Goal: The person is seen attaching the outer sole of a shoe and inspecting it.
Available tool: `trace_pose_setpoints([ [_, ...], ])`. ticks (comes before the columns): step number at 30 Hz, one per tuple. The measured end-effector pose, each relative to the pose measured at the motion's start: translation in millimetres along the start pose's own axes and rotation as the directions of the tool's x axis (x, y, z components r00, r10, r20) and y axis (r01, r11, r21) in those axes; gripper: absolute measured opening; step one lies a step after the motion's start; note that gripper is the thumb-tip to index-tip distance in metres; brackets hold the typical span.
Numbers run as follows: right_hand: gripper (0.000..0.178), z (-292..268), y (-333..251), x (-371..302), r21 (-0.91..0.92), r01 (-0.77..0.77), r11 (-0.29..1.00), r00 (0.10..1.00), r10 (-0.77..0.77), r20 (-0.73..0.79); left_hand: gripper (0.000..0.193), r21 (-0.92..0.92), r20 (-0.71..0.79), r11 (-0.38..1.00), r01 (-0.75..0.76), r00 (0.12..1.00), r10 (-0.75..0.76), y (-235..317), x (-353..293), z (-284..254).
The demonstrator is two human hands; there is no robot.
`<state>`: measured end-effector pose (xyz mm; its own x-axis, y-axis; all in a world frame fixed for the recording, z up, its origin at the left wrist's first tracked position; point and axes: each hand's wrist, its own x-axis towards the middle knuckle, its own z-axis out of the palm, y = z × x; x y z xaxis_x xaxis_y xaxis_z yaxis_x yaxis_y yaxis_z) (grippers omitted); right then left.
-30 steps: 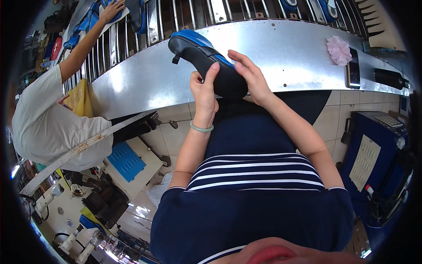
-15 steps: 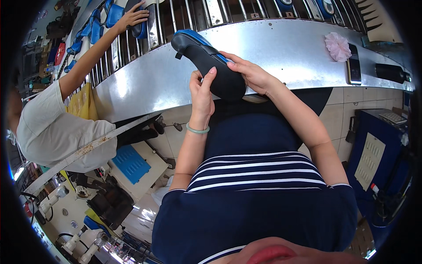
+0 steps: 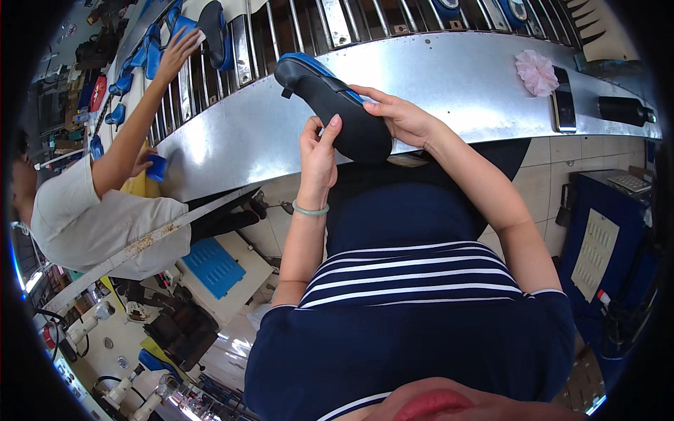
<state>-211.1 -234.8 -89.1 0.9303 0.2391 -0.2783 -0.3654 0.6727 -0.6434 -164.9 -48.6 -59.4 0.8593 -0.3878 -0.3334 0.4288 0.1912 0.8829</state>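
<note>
1. L hand (image 3: 319, 151): pinching the shoe (image 3: 354, 126) at its near-left edge, thumb flat on the black sole, fingers curled behind. Grip much the same as 1 s ago.
2. R hand (image 3: 411, 125): main change. 1 s ago fingers were spread out along the blue side; now thumb + fingers pinch that edge, just R of L thumb. How hard it presses = can't tell.
3. Shoe: b/w both hands, sole toward the wearer, heel (image 3: 286, 92) up-left of L hand, toe end b/w the wrists. Tilt abt the same; held clear of the bars, in front of the metal ledge (image 3: 235, 140).
4. Meaning (my read): grip went from loose on R to two-sided, so shoe looks steadier for handling/checking. No visible change to the shoe itself.
5. Far up-left of L hand: co-worker's hand (image 3: 179, 56) was on another shoe (image 3: 214, 35) 0.5 s ago, now off it, fingers apart, w/ a small pale thing at the tips (can't ID). That shoe lies sole-up on the metal bars (image 3: 270, 35). Blue object (image 3: 156, 168) now shows lower, by co-worker's other hand; prob. unrelated to the held shoe.
6. R of R hand, well apart: pink scrunchie (image 3: 537, 72), phone (image 3: 563, 105), black bottle (image 3: 621, 111). No real change there.
</note>
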Motion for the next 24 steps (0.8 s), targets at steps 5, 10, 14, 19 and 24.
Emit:
trace_pose_setpoints([
  [5, 0.061, -4, -1, -1, 0.084, -0.003, 0.996, 1.000, 0.002, 0.016, 0.014, -0.071, -0.050, 0.997, -0.017, 0.999, 0.014, 6, -2, 9],
  [10, 0.058, 1, 1, -4, 0.043, 0.016, 0.999, 0.999, -0.015, -0.030, 0.015, 0.054, -0.052, 0.998, 0.033, 0.998, -0.030, 4, 7, 9],
  [14, 0.057, -3, 5, -2, 0.100, 0.013, 0.995, 1.000, -0.011, -0.025, 0.022, 0.099, 0.009, 0.992, 0.083, 0.996, -0.084, 10, 11, 6],
  [19, 0.054, -7, 9, 1, 0.148, 0.017, 0.989, 1.000, -0.014, -0.024, 0.027, 0.113, 0.051, 0.990, 0.083, 0.995, -0.089, 10, 14, 4],
  [24, 0.045, -16, 25, 7, 0.147, 0.011, 0.989, 0.993, 0.006, -0.116, 0.025, 0.090, 0.072, 0.990, 0.106, 0.991, -0.113, 9, 13, 6],
])
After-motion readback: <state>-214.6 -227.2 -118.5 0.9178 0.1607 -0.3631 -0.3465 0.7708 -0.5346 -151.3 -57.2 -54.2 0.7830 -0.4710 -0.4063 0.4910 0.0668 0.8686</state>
